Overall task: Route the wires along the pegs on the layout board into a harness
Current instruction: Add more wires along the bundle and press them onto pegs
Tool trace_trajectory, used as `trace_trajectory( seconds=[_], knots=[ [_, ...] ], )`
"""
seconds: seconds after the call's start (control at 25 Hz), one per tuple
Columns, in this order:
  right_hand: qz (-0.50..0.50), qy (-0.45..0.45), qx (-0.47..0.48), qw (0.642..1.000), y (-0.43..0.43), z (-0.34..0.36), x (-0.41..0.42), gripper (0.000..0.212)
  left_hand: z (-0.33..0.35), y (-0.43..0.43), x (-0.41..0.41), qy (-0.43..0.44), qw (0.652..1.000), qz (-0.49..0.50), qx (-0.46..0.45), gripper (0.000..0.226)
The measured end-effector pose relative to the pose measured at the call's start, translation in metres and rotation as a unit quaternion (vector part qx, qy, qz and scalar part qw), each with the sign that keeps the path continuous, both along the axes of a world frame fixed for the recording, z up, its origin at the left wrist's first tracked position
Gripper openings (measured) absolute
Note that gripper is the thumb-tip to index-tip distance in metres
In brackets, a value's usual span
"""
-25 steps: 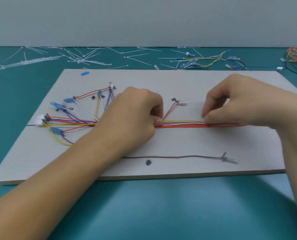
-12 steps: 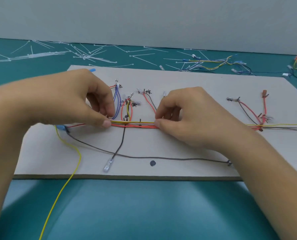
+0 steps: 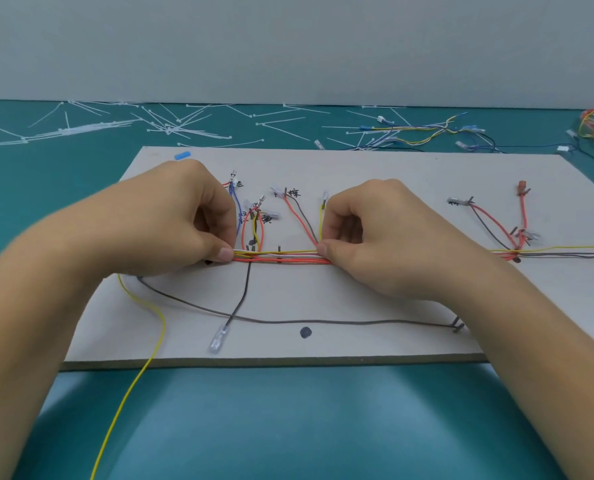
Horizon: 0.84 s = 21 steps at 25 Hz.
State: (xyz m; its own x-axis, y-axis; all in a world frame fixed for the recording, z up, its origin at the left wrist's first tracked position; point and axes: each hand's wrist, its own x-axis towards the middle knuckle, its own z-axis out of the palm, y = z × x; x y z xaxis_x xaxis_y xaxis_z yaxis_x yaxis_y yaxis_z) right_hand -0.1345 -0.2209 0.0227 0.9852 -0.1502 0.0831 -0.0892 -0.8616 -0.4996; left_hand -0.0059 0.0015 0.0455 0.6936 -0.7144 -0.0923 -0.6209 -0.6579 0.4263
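Both hands are down on the pale layout board [image 3: 392,174], which lies flat on the teal table [image 3: 288,427]. The left hand [image 3: 184,220] pinches the wire bundle [image 3: 281,258] between thumb and curled fingers. The right hand [image 3: 375,244] pinches the same bundle a little further along. Between them the red, yellow and white strands run straight across the middle of the board, past short dark pegs [image 3: 280,249]. Branches with terminals fan away from the bundle toward the far edge. A yellow wire [image 3: 139,375] trails off the near edge and over the table. A grey wire [image 3: 323,322] sags across the near part of the board. White cable ties [image 3: 171,124] and loose wires [image 3: 420,131] lie scattered behind the board.
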Motion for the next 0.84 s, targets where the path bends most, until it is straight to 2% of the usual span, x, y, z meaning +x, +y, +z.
trace_trajectory(
  seconds=[0.28,0.48,0.72,0.84],
  knots=[
    [0.019,-0.019,-0.024,0.999,-0.001,0.002,0.001,0.016,-0.005,-0.006,-0.007,-0.053,0.998,0.022,-0.015,0.022],
    [-0.003,-0.012,0.016,1.0,-0.022,0.002,-0.004,0.018,-0.015,-0.02,-0.017,-0.078,0.995,0.007,-0.066,0.022],
    [0.003,0.002,0.021,1.0,-0.027,0.002,-0.004,0.014,-0.009,-0.008,-0.009,-0.042,0.996,-0.037,-0.069,0.015],
    [0.015,0.002,0.029,0.999,-0.029,0.002,-0.004,0.013,0.003,0.009,0.002,-0.031,0.997,-0.071,-0.027,0.025]
  ],
)
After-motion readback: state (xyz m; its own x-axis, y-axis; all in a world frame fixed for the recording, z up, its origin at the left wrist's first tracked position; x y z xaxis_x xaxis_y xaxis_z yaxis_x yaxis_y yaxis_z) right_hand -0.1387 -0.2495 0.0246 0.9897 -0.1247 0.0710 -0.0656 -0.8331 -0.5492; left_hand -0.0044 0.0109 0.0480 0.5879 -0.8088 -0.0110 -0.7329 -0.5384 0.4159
